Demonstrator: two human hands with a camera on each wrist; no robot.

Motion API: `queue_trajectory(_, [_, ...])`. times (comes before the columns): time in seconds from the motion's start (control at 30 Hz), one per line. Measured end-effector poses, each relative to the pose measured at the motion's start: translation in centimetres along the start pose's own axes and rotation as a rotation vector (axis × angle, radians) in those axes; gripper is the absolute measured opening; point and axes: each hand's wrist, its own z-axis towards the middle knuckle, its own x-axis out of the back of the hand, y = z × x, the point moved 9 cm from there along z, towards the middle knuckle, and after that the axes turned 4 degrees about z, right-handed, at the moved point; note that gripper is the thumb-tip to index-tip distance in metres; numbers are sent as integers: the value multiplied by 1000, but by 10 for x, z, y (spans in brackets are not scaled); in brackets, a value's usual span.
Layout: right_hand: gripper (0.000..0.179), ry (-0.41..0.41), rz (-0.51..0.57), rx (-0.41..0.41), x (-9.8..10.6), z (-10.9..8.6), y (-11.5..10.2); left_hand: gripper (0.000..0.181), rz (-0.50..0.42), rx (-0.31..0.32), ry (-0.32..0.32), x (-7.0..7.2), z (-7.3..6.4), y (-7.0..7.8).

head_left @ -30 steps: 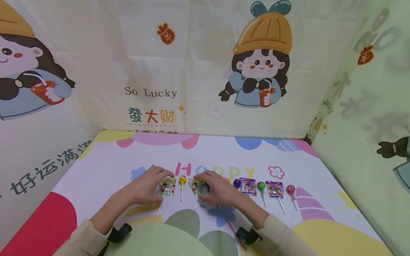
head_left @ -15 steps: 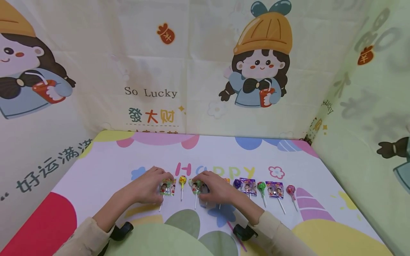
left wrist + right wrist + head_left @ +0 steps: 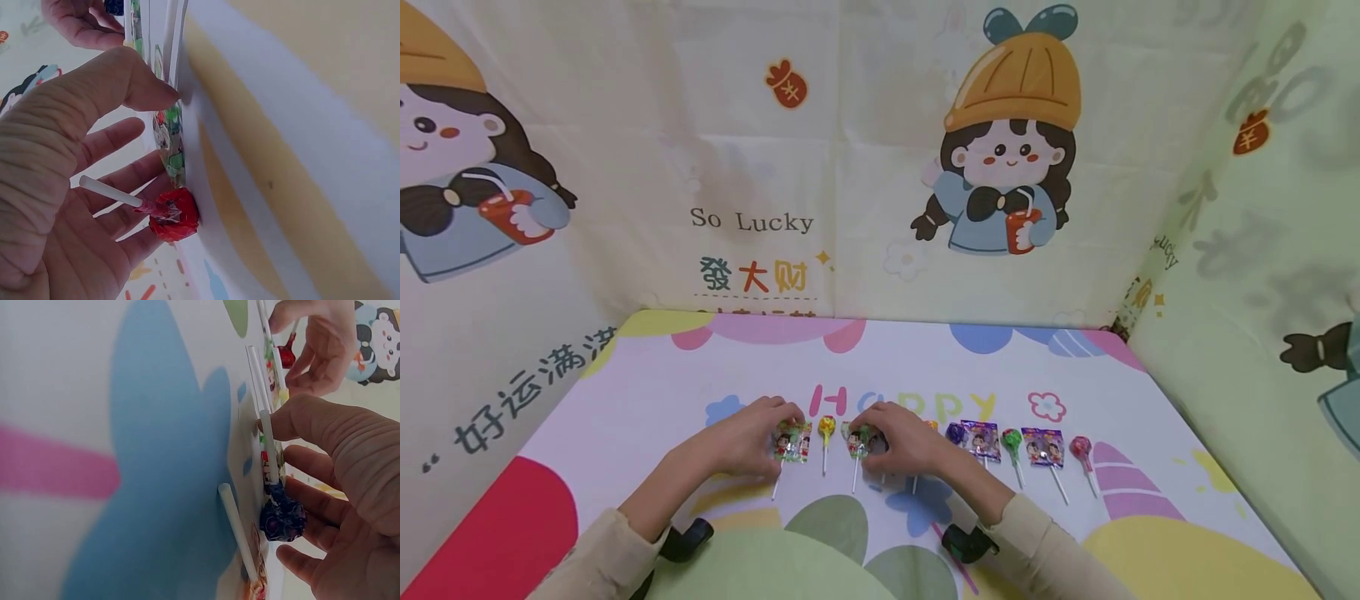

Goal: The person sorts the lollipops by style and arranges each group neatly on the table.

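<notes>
A row of lollipops lies across the table. My left hand [image 3: 741,442] arches over a flat lollipop in a clear green packet [image 3: 793,443] at the row's left end, its thumb by the stick and fingers at the far edge. A red round lollipop [image 3: 174,215] sits beneath that palm, stick tilted up. My right hand [image 3: 910,442] is over a second green-packet lollipop [image 3: 859,440], its relaxed fingers spread around it. Under this hand are a dark blue round lollipop [image 3: 282,515] and an orange-wrapped one [image 3: 257,589]. A yellow lollipop [image 3: 827,427] lies between the hands.
Right of my right hand lie a purple round lollipop [image 3: 955,432], a purple-packet one [image 3: 981,439], a green one [image 3: 1012,439], another purple packet [image 3: 1042,447] and a pink-red one [image 3: 1081,447]. Printed cloth walls [image 3: 865,167] enclose the patterned table [image 3: 700,383].
My right hand and wrist have shifted slightly left, and its thumb has drawn closer to its fingers over the green packet. The left hand has hardly moved; the lollipops lie as before.
</notes>
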Motion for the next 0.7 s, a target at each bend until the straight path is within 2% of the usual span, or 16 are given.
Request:
queue_trajectory(0.3, [46, 12, 30, -20, 1, -1, 4, 69, -32, 20, 3, 1, 7, -4])
queue_trajectory(0.7, [47, 30, 42, -36, -3, -2, 8, 54, -13, -9, 24, -2, 9, -6])
